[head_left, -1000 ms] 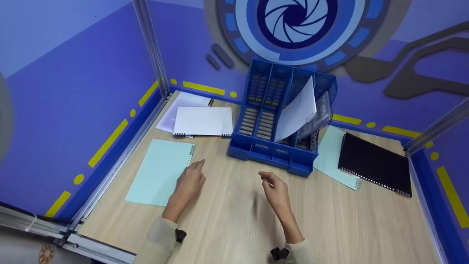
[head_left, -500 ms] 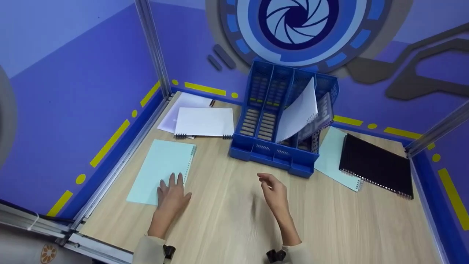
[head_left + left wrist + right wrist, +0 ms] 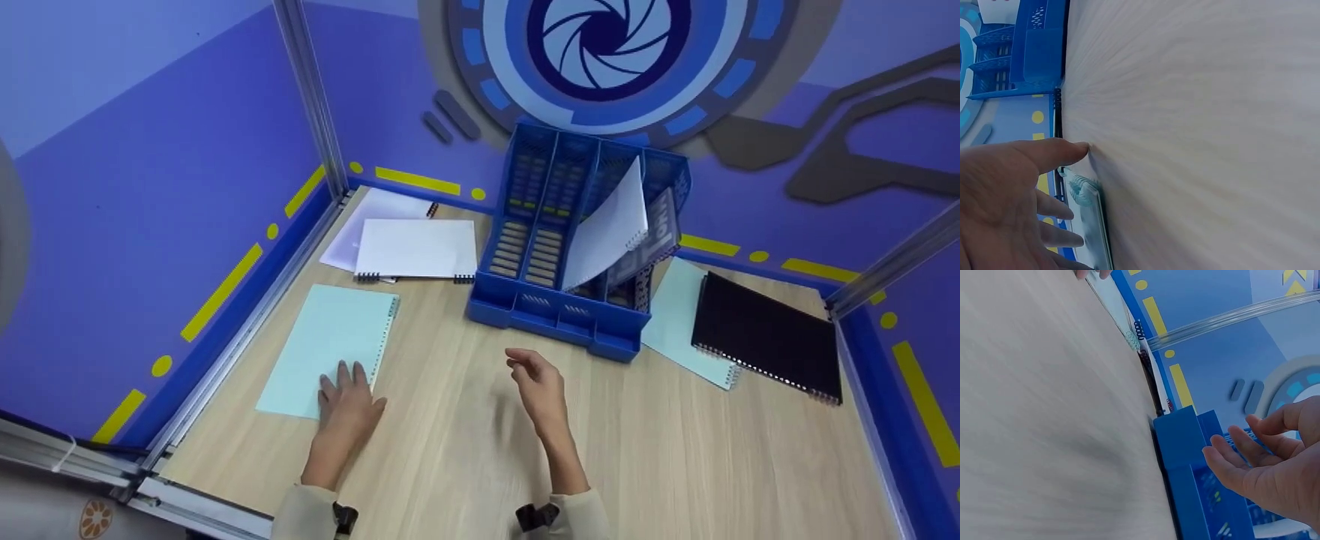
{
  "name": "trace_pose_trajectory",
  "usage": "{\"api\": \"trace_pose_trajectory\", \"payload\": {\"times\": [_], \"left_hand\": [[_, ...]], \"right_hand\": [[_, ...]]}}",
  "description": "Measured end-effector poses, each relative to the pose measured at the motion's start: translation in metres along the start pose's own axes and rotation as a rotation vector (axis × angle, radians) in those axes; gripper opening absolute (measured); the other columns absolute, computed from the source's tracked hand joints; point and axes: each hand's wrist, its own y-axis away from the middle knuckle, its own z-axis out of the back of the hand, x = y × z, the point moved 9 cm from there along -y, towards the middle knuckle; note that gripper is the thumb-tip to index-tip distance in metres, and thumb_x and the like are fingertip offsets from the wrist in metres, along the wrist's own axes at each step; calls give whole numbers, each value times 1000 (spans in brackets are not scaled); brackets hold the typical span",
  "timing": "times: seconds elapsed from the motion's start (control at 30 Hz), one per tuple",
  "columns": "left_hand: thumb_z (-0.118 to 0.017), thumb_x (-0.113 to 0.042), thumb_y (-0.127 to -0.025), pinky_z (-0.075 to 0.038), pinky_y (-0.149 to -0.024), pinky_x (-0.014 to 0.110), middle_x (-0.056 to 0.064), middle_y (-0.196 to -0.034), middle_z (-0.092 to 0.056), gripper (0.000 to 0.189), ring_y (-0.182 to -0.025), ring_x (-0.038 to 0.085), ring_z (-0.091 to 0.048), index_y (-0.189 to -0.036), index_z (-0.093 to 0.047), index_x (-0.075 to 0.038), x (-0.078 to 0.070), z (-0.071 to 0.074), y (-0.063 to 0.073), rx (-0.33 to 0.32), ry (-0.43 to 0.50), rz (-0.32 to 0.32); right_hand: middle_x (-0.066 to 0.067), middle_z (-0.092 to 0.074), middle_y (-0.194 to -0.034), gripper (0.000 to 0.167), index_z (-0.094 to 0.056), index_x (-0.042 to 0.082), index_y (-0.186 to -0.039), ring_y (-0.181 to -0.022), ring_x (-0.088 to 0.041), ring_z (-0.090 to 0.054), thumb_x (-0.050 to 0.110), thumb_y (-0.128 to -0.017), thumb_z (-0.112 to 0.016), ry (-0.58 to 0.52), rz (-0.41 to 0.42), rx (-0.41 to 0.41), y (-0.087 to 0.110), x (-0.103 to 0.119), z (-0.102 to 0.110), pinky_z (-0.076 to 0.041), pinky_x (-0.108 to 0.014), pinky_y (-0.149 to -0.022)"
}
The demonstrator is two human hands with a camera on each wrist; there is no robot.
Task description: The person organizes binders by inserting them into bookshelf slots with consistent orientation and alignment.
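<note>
My left hand (image 3: 346,409) lies with spread fingers over the lower right corner of a mint-green spiral notebook (image 3: 330,330). In the left wrist view its thumb points at the tabletop and the other fingers reach over the notebook's edge (image 3: 1092,225); whether every fingertip touches the cover I cannot tell. My right hand (image 3: 540,390) hovers above the table, its fingers loosely bent and holding nothing. Ahead of it stands a blue four-slot file rack (image 3: 559,309). A white spiral notebook (image 3: 611,225) and a dark, lettered one (image 3: 649,240) lean in the rack's right-hand slots.
A white spiral notebook (image 3: 416,247) overlaps a pale purple one (image 3: 341,244) at the back left. Right of the rack, a black spiral notebook (image 3: 769,337) lies partly over another mint-green notebook (image 3: 679,322). Walls and metal posts (image 3: 311,97) bound the wooden table (image 3: 675,450).
My left hand has moved from the notebook's spiral edge down and left onto its lower corner, fingers now spread. My right hand has shifted slightly left.
</note>
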Motion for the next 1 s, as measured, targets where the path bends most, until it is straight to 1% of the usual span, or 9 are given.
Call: {"api": "trace_pose_trajectory", "payload": {"times": [0.13, 0.3, 0.4, 0.47, 0.53, 0.63, 0.7, 0.8, 1.0], "left_hand": [[-67, -24, -97, -23, -108, 74, 45, -152, -21, 77, -138, 69, -17, -147, -28, 20, 3, 0, 1, -26, 11, -1], [-62, -20, -100, -27, -108, 72, 44, -152, -22, 69, -138, 68, -19, -144, -30, 23, 4, 1, 1, -29, -7, 11], [-65, -18, -98, -33, -104, 72, 46, -148, -29, 67, -134, 69, -27, -140, -35, 26, 1, 6, 1, -70, -29, 2], [-65, -15, -96, -37, -101, 72, 46, -145, -33, 66, -131, 70, -32, -137, -37, 27, -1, 8, 0, -90, -53, 2], [-66, -13, -93, -40, -96, 73, 47, -142, -38, 63, -127, 70, -37, -134, -41, 28, -4, 10, -1, -121, -75, -4], [-62, -10, -91, -43, -92, 73, 47, -139, -41, 59, -123, 70, -41, -133, -44, 26, -7, 9, -4, -143, -108, -4], [-60, -9, -91, -45, -90, 73, 47, -137, -44, 56, -121, 71, -44, -133, -45, 26, -10, 7, -4, -169, -135, -13], [-58, -8, -92, -46, -88, 73, 47, -135, -45, 54, -118, 71, -46, -134, -45, 25, -11, 5, -2, -203, -170, -25], [-58, -4, -91, -47, -87, 72, 47, -132, -48, 53, -115, 70, -48, -133, -45, 26, -16, 7, -1, -238, -164, -44]], "right_hand": [[-18, -70, -121, 28, -69, -2, -121, -115, -32, -66, -1, -97, -53, -55, -25, 14, -1, 1, -8, -54, -41, -96], [-22, -68, -124, 29, -68, -3, -122, -116, -32, -66, -1, -98, -52, -86, -44, 24, -4, 2, -17, -53, -42, -97], [-21, -68, -123, 28, -68, -3, -121, -116, -32, -66, 1, -99, -52, -89, -44, 39, -4, 1, -24, -54, -41, -96], [-21, -69, -122, 28, -67, -5, -121, -116, -35, -65, 0, -98, -51, -78, -52, 55, -3, 5, -30, -54, -41, -96], [-21, -69, -121, 28, -67, -6, -122, -116, -36, -65, 0, -99, -52, -69, -59, 67, -4, 3, -36, -54, -42, -96], [-23, -68, -122, 28, -66, -8, -122, -117, -38, -64, 0, -99, -52, -71, -66, 80, -5, -1, -43, -54, -42, -95], [-23, -68, -123, 28, -67, -6, -122, -116, -36, -65, 2, -99, -53, -80, -69, 83, -8, -10, -47, -55, -41, -94], [-24, -68, -123, 28, -67, -6, -120, -114, -34, -67, 3, -98, -54, -80, -75, 91, -11, -13, -51, -55, -39, -93], [-27, -66, -123, 27, -68, -6, -118, -114, -38, -66, 0, -98, -51, -116, -131, 110, -17, -22, -63, -56, -39, -92]]}}
